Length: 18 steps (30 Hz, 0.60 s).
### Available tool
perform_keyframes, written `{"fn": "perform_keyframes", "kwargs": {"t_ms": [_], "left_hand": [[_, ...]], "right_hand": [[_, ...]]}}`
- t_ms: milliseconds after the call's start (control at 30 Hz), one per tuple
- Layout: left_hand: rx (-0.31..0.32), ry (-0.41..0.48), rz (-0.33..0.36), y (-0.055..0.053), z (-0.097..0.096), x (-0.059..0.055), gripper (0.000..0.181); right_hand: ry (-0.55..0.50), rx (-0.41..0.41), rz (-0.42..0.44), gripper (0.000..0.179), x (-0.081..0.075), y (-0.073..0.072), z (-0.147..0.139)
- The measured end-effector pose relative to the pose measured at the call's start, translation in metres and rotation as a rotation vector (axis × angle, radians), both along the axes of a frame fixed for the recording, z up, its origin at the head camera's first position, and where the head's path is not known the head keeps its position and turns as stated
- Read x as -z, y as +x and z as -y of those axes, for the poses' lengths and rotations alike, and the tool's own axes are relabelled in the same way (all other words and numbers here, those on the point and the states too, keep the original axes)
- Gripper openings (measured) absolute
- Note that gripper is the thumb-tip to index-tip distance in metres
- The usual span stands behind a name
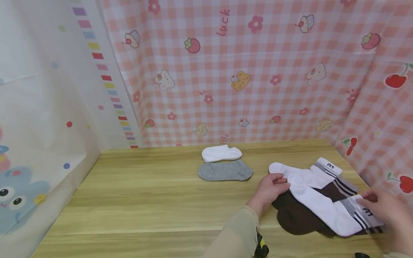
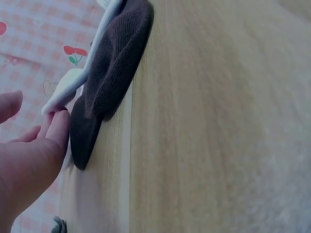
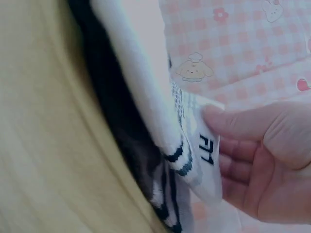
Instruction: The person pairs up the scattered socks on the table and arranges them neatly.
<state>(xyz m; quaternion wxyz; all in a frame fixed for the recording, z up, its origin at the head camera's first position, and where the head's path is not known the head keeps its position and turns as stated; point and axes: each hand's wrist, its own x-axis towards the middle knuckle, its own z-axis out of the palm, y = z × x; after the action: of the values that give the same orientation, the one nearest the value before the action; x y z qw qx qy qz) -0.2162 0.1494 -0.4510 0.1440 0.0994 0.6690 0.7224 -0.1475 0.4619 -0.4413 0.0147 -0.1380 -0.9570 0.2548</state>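
In the head view, my right hand [image 1: 387, 208] pinches the striped cuff of the nearer white crew sock [image 1: 322, 208] between thumb and fingers. The right wrist view shows the thumb on the cuff [image 3: 206, 150] beside its black lettering. My left hand [image 1: 269, 190] touches the toe end of that sock with its fingertips. In the left wrist view the thumb of the left hand [image 2: 34, 160] stands apart from the fingers. Beneath the white sock lie dark brown socks [image 1: 298, 218], partly covered. A second white crew sock [image 1: 303, 173] lies just behind, over a dark one.
A grey ankle sock [image 1: 225, 171] and a white ankle sock [image 1: 221, 153] lie flat at the back middle of the wooden table [image 1: 145, 200]. A pink checked cloth [image 1: 209, 104] hangs behind and at the right; a white printed cloth [image 1: 42, 107] hangs at the left.
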Motion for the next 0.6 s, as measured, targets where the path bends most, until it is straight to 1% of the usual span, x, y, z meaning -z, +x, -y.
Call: {"fn": "perform_keyframes", "kwargs": {"t_ms": [100, 233, 300, 433, 533, 600], "left_hand": [[-0.009, 0.006, 0.011, 0.0, 0.0, -0.001, 0.04], [-0.013, 0.039, 0.032, 0.0, -0.001, -0.001, 0.039], [-0.012, 0.055, 0.037, 0.0, -0.001, 0.0, 0.038], [-0.015, 0.074, 0.038, 0.0, -0.001, 0.002, 0.037], [-0.03, 0.052, 0.027, 0.0, -0.001, 0.003, 0.036], [-0.054, 0.03, 0.022, 0.0, -0.001, 0.003, 0.034]], "right_hand": [[0.022, -0.108, -0.101, 0.024, -0.004, -0.001, 0.0], [0.052, -0.215, -0.268, 0.015, -0.011, 0.003, 0.007], [0.051, -0.24, -0.323, 0.014, -0.013, 0.004, 0.011], [0.024, -0.264, -0.4, 0.015, -0.015, 0.006, 0.016], [-0.022, -0.278, -0.463, 0.015, -0.016, 0.007, 0.019], [-0.055, -0.285, -0.498, 0.015, -0.018, 0.007, 0.02]]}}
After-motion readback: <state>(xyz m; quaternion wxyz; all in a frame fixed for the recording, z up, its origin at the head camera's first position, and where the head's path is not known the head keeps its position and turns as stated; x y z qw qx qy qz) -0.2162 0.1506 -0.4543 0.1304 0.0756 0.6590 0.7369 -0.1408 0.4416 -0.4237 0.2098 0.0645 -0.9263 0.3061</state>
